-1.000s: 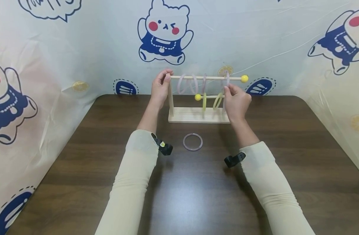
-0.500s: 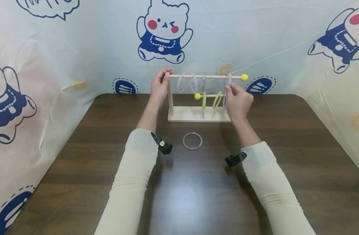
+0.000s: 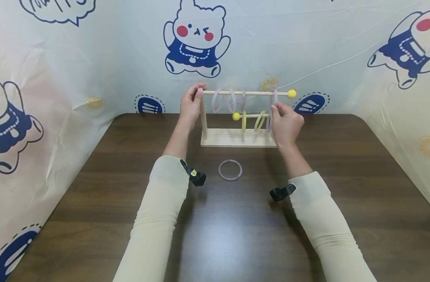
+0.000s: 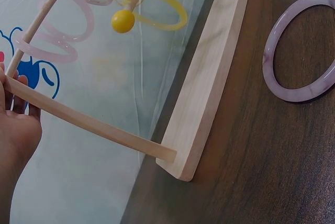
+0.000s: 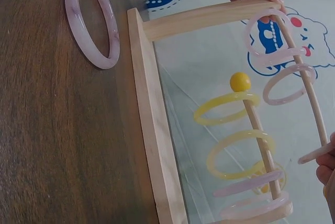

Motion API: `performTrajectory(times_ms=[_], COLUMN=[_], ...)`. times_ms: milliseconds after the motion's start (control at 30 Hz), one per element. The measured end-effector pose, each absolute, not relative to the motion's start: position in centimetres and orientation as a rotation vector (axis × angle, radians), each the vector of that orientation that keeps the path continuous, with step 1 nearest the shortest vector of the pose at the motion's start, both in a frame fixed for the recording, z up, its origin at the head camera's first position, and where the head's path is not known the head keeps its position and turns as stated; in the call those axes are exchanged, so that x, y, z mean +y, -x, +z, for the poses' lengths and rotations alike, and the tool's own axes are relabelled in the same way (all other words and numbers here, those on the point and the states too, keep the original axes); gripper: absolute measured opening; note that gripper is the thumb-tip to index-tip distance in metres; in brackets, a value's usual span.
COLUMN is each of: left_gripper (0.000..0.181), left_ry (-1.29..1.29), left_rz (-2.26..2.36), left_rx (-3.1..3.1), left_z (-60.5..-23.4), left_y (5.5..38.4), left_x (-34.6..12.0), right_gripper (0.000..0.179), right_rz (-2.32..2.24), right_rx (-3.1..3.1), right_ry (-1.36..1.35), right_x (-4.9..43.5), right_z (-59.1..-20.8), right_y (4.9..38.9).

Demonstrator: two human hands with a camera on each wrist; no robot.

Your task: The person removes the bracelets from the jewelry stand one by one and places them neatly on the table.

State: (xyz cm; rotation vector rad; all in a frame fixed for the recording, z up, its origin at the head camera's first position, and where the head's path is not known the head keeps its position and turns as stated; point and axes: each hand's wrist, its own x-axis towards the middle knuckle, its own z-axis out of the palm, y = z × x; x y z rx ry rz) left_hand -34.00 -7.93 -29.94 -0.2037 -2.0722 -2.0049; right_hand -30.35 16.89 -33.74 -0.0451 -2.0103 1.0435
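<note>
My left hand (image 3: 191, 105) grips the top of the left post of a wooden bangle rack (image 3: 236, 138), thumb in front. At the right, my right hand (image 3: 288, 122) pinches a pale purple bangle (image 3: 275, 94) that hangs around the upper rod near its yellow ball end. Farther left on that rod hang several more pale purple bangles (image 5: 288, 85). The lower rod carries two yellow bangles (image 5: 213, 158) and, deeper in, two purple ones (image 5: 246, 185). In the right wrist view only the fingertips (image 5: 324, 174) of the right hand show, at the edge.
A loose purple marbled bangle (image 4: 269, 59) lies flat on the dark wooden table (image 3: 215, 235) in front of the rack. The lower rod ends in a yellow ball (image 4: 123, 21). Behind the table hangs a printed cloth (image 3: 130, 51) with cartoon bears.
My right hand has slid the pinched bangle slightly right along the upper rod, toward the ball end, then held about still. The left hand keeps its place on the post.
</note>
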Motion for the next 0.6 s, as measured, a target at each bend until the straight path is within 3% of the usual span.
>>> performTrajectory(times_ms=[300, 600], left_gripper=[0.032, 0.031], left_ry=[0.199, 0.18], left_rz=[-2.038, -2.015], left_rx=[-2.055, -2.068], left_z=[-31.6, -31.7], left_y=[36.0, 36.1], left_x=[-8.4, -8.4], right_gripper=[0.02, 0.02], right_rz=[1.023, 1.075], right_rx=[-1.995, -1.975], right_ry=[0.045, 0.084], right_x=[17.1, 17.2], right_z=[-33.5, -33.4], right_y=[30.5, 30.6])
